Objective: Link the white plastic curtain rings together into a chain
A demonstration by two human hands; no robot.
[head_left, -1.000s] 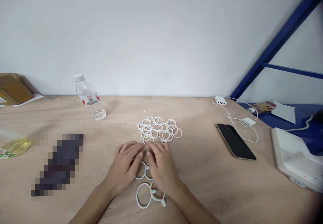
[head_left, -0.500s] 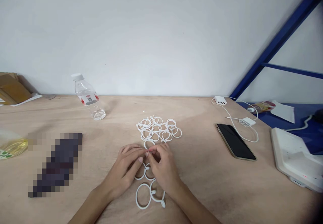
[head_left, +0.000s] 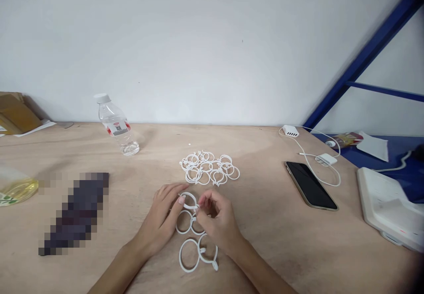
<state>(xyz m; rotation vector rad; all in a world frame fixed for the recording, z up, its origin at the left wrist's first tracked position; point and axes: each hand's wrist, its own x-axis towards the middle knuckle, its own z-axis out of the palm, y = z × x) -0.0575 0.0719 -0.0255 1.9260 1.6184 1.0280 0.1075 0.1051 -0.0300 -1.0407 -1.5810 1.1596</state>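
A white curtain ring (head_left: 190, 194) is held just above the wooden table between my two hands. My left hand (head_left: 162, 216) has its thumb and forefinger on the ring's left edge. My right hand (head_left: 219, 218) pinches the lower right of the ring, at its small eyelet, with fingertips partly covering it. Close below my hands lie a pair of rings (head_left: 183, 232) side by side, partly behind my right hand. Nearer to me sits another pair of rings (head_left: 188, 271), touching each other. Beyond my fingers is a loose pile of similar rings (head_left: 206, 171).
A water bottle (head_left: 119, 128) stands at the back left. To the left are a pixelated dark item (head_left: 77, 214) and a clear bag with yellow contents (head_left: 20, 192). On the right lie a phone (head_left: 310, 186), a charger with cables (head_left: 290, 130) and a white device (head_left: 387, 205).
The held ring has come toward me, away from the pile, and now shows between my hands. My fingertips have drawn apart, the right ones moving slightly right and nearer.
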